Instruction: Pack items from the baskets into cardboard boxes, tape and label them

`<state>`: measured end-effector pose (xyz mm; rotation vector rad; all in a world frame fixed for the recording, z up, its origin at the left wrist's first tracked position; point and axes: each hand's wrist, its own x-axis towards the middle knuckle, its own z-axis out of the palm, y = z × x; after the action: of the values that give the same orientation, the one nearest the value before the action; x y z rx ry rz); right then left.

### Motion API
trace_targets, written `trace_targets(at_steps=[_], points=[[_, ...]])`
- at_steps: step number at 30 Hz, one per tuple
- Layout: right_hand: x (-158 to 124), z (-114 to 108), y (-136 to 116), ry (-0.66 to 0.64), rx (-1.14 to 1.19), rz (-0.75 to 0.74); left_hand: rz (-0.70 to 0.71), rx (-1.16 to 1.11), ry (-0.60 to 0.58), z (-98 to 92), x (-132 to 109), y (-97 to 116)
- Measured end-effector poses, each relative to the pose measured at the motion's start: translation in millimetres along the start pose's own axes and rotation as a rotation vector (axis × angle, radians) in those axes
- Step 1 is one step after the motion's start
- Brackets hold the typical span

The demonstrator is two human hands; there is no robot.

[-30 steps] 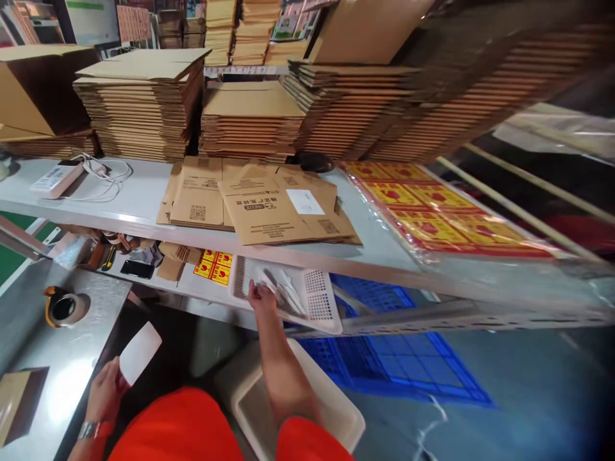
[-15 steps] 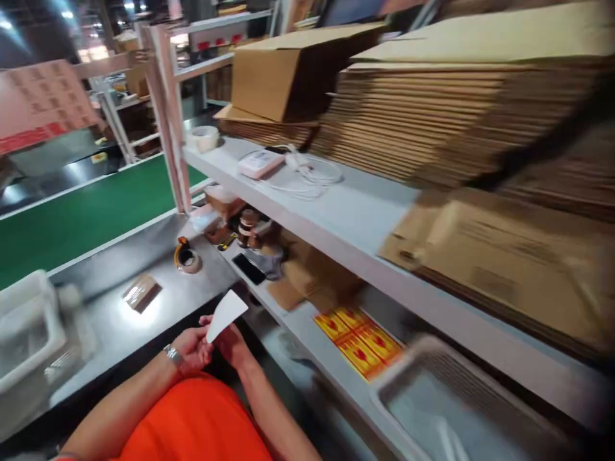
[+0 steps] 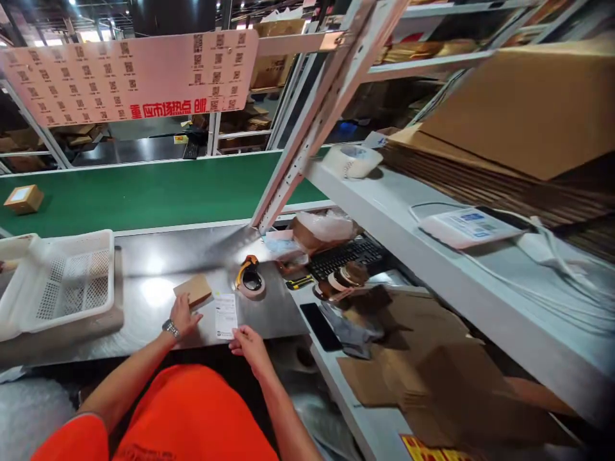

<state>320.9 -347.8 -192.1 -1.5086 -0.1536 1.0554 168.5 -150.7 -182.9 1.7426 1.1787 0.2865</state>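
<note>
My right hand (image 3: 247, 344) pinches the lower right corner of a white printed label (image 3: 225, 315) just above the metal worktable (image 3: 283, 314). My left hand (image 3: 183, 318), with a metal watch at the wrist, has its fingers apart and reaches the near edge of a small brown cardboard box (image 3: 193, 290). Fingertips seem to touch the box, which lies flat on the table. Right of the box and behind the label sits a tape dispenser (image 3: 250, 280) with an orange-yellow part and a roll of tape.
White plastic baskets (image 3: 111, 272) stand at the left. Beyond the table runs a green conveyor belt (image 3: 144, 192) carrying a parcel (image 3: 24, 200). On the right, a lower shelf holds a phone (image 3: 321, 326), jars (image 3: 343, 280) and a keyboard (image 3: 348, 257); a tape roll (image 3: 353, 160) rests above.
My view has swung left toward the worktable. My right hand now has the label, printed side showing; my left hand has let go of it and moved to the small box.
</note>
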Motion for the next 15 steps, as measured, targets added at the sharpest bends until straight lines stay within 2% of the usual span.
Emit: trace_targets(at_steps=[2, 3, 5, 8, 11, 13, 15], points=[[10, 11, 4, -0.003, -0.118, -0.002, 0.121, 0.316, 0.033, -18.6, 30, -14], [16, 18, 5, -0.001, -0.157, 0.006, 0.16, 0.44, 0.002, -25.1, 42, -20], [28, 33, 6, 0.018, -0.219, 0.032, 0.193, 0.543, -0.096, -33.0, 62, -30], [48, 54, 4, 0.026, -0.283, 0.068, 0.246, 0.529, -0.21, -38.4, 78, -42], [67, 70, 3, 0.003, -0.344, 0.096, 0.308, 0.504, -0.287, -43.4, 83, -55], [78, 78, 4, -0.015, -0.382, 0.117, 0.322, 0.487, -0.28, -48.1, 85, -66], [86, 85, 6, -0.034, -0.414, 0.137, 0.332, 0.469, -0.224, -53.4, 86, -77]])
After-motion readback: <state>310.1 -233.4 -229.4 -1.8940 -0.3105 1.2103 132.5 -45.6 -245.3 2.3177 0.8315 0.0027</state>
